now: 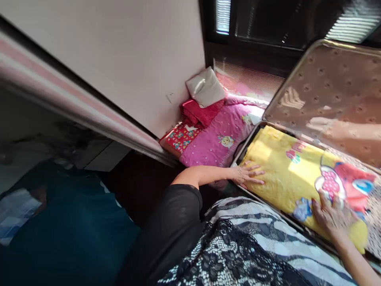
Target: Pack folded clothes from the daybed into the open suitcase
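A folded yellow blanket (pixel 276 174) with a printed cartoon pattern lies inside an opened suitcase (pixel 324 75). My left hand (pixel 246 174) rests flat on the blanket's left end, close to the suitcase's rim, with its fingers spread. On the near right part of the blanket lies my right hand (pixel 335 214), palm down, fingers apart. Neither hand is wrapped round anything. The suitcase lid stands raised at the back, showing a brown patterned lining. Beneath the blanket's right end, a speckled cloth (pixel 375 234) shows in part.
Left of the suitcase lies pink bedding (pixel 208 147) with a red cloth (pixel 205 113) and a white pillow (pixel 206 87) on it. A pale wall panel (pixel 133 51) rises beside them. Dark teal fabric (pixel 74 222) fills the lower left, with a person's hand (pixel 40 196) near it.
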A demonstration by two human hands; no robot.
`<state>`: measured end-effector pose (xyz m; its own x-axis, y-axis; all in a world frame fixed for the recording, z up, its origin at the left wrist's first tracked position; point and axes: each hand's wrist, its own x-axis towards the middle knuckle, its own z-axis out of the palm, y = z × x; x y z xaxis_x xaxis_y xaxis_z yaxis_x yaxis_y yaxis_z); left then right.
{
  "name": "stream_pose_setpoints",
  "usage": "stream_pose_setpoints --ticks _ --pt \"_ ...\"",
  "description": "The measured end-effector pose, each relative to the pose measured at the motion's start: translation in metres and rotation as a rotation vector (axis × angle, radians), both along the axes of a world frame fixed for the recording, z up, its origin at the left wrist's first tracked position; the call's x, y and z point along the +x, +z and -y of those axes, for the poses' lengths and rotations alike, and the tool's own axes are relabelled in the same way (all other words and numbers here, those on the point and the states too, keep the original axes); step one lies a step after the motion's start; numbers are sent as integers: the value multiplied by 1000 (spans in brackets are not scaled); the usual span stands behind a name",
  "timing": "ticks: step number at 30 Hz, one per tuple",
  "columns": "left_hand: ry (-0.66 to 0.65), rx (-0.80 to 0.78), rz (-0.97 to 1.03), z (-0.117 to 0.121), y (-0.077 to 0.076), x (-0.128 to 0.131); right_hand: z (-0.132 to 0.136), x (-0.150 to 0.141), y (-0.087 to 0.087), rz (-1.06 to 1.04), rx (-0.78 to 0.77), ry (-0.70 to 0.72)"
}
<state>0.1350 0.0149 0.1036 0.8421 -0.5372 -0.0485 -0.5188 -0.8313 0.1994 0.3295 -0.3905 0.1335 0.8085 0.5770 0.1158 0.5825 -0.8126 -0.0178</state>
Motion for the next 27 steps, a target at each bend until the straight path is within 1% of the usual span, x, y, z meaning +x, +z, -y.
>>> stream_pose_setpoints --ticks 2,3,4,5,7,8,10,12,14,16,18,20,21,23,25,27 --pt "26 -38 -55 1 1 -1 -13 -11 16 -35 -11 -83" --pt "46 -53 -82 3 2 -1 -17 -14 22 -58 -30 -90" --pt "65 -61 -104 5 2 0 -19 -16 26 -88 -34 -93" --pt "86 -66 -113 8 2 1 -17 -17 29 -97 -7 -128" --pt "134 -69 -106 14 5 4 -5 -24 30 -95 80 -190" --pt "158 -63 -100 17 9 5 4 -32 29 -102 124 -192" --pt "208 -44 -88 27 19 6 22 -56 24 -144 196 -152" --pt "234 -27 -71 43 29 8 37 -86 15 -211 237 -95" --pt "180 -31 -40 67 36 15 46 -112 4 -271 264 -58" --pt "38 -44 -3 98 35 30 48 -129 -7 -325 294 -15" --pt "-130 -50 18 129 28 50 43 -137 -16 -398 310 59" --pt "-241 -52 4 152 18 72 34 -137 -22 -484 286 141" --pt "-270 -56 -14 159 14 82 30 -135 -23 -524 255 164" --pt "-301 -74 -56 162 7 98 21 -127 -22 -593 164 162" --pt "-332 -87 -77 157 3 109 15 -117 -20 -667 68 129" --pt "-363 -85 -71 152 0 111 11 -106 -17 -772 -3 120"
